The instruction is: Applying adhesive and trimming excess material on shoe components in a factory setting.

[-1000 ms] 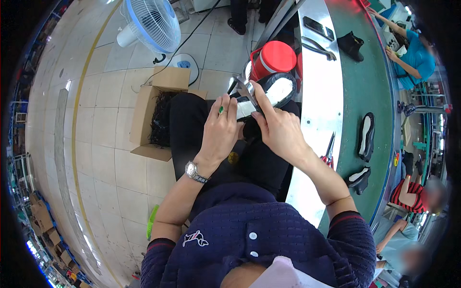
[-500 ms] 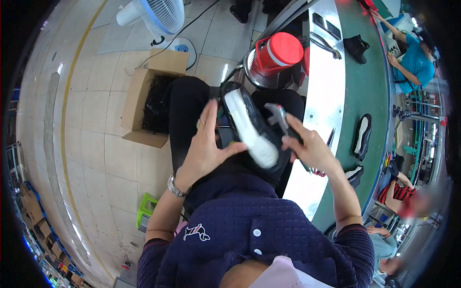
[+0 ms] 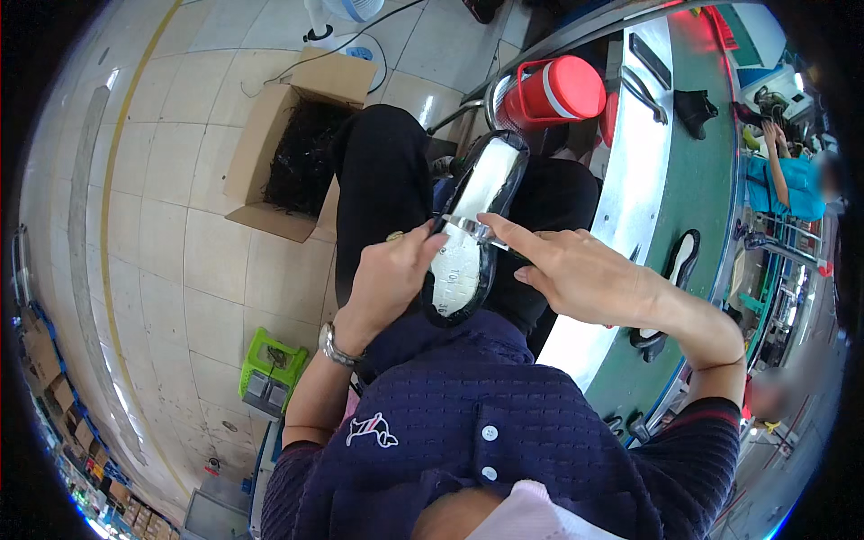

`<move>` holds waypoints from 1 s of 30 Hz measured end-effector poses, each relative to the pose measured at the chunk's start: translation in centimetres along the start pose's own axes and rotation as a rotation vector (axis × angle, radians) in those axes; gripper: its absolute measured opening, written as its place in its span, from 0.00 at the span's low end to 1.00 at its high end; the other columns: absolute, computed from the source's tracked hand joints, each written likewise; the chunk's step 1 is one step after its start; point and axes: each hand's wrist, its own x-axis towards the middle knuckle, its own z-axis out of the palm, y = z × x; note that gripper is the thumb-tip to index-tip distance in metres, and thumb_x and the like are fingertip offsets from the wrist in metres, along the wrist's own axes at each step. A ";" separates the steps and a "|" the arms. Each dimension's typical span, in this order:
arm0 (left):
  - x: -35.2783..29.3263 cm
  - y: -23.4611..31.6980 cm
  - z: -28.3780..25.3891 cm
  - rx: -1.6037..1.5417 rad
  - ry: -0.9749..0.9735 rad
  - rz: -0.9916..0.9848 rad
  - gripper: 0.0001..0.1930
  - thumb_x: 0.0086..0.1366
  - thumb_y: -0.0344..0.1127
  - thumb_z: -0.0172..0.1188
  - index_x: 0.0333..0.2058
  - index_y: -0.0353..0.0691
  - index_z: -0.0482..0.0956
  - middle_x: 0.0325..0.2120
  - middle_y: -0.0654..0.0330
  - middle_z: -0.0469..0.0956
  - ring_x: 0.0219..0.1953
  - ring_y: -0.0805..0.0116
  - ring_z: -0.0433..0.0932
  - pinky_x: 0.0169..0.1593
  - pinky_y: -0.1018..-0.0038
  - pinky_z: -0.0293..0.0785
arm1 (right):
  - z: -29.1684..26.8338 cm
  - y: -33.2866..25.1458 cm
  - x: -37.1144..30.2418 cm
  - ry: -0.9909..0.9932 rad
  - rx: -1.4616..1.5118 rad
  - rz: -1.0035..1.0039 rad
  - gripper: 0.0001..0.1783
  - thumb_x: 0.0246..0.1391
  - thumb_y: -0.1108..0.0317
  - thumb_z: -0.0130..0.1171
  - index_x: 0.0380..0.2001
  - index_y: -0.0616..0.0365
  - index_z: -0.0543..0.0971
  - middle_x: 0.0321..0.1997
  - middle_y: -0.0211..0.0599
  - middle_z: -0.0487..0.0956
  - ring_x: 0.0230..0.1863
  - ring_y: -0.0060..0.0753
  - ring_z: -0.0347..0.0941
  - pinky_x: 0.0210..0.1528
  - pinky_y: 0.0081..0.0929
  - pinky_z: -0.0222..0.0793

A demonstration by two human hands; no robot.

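Note:
A black shoe upper on a last (image 3: pixel 475 229) rests across my lap with its underside up, showing a white insole board framed by the folded-over black edge. It slants from upper right to lower left. My left hand (image 3: pixel 389 274) grips its left edge, thumb and fingers closed around the rim. My right hand (image 3: pixel 585 270) is closed on metal pincers (image 3: pixel 472 228), index finger stretched along the tool. The jaws lie across the middle of the insole and reach the left edge beside my left fingertips. The handles are mostly hidden by my hand.
A cardboard box (image 3: pixel 236 180) with black scraps stands left of my legs, near a green bin (image 3: pixel 261 378). A red bucket (image 3: pixel 576 87) stands ahead. On my right runs a metal ledge (image 3: pixel 621 207) beside a green conveyor (image 3: pixel 666 198) carrying black shoes (image 3: pixel 697 112). A co-worker (image 3: pixel 796 184) is beyond.
The shoe has swung to slant the other way. My left hand has closed on its edge, and the pincers have moved left from beside the shoe onto it. The view has shifted.

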 end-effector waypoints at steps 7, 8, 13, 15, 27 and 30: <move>-0.6 -0.5 1.1 0.524 -0.078 0.303 0.17 0.67 0.36 0.54 0.52 0.35 0.74 0.44 0.50 0.79 0.36 0.68 0.82 0.37 0.77 0.78 | 2.0 1.2 -0.3 0.127 -0.278 -0.098 0.40 0.56 0.72 0.55 0.70 0.41 0.53 0.27 0.49 0.75 0.25 0.50 0.77 0.28 0.41 0.74; -0.3 -0.7 0.8 -0.100 -0.226 0.013 0.22 0.69 0.39 0.53 0.58 0.38 0.68 0.49 0.52 0.76 0.42 0.69 0.80 0.44 0.76 0.76 | 2.5 2.0 -0.3 0.170 -0.229 -0.097 0.39 0.57 0.71 0.55 0.69 0.38 0.55 0.26 0.44 0.73 0.25 0.47 0.75 0.28 0.42 0.73; 3.5 -0.4 3.4 -1.473 -0.361 -0.485 0.41 0.68 0.47 0.57 0.71 0.50 0.42 0.65 0.61 0.58 0.62 0.70 0.63 0.64 0.70 0.60 | 4.8 4.7 -0.2 0.288 -0.171 -0.181 0.39 0.55 0.71 0.57 0.68 0.34 0.57 0.24 0.40 0.71 0.22 0.43 0.73 0.26 0.40 0.72; 4.4 -0.2 4.0 -1.480 -0.373 -0.516 0.41 0.67 0.47 0.57 0.71 0.50 0.42 0.65 0.61 0.58 0.62 0.69 0.63 0.64 0.71 0.59 | 5.0 5.1 -0.3 0.330 -0.167 -0.201 0.39 0.55 0.71 0.58 0.68 0.33 0.57 0.24 0.40 0.71 0.22 0.43 0.72 0.25 0.40 0.72; 4.5 1.0 3.4 -1.162 -0.391 -0.497 0.42 0.65 0.44 0.59 0.70 0.46 0.44 0.60 0.58 0.64 0.58 0.71 0.65 0.61 0.74 0.60 | -2.0 3.6 1.7 0.551 -0.429 -0.313 0.36 0.60 0.65 0.54 0.69 0.34 0.54 0.17 0.41 0.75 0.18 0.42 0.76 0.19 0.36 0.71; 4.5 0.5 3.4 -1.127 -0.324 -0.427 0.41 0.65 0.41 0.59 0.70 0.47 0.44 0.61 0.59 0.63 0.60 0.71 0.64 0.62 0.74 0.59 | -2.5 5.4 3.3 0.429 -0.556 -0.166 0.38 0.63 0.62 0.51 0.71 0.34 0.47 0.16 0.42 0.76 0.17 0.44 0.76 0.19 0.36 0.71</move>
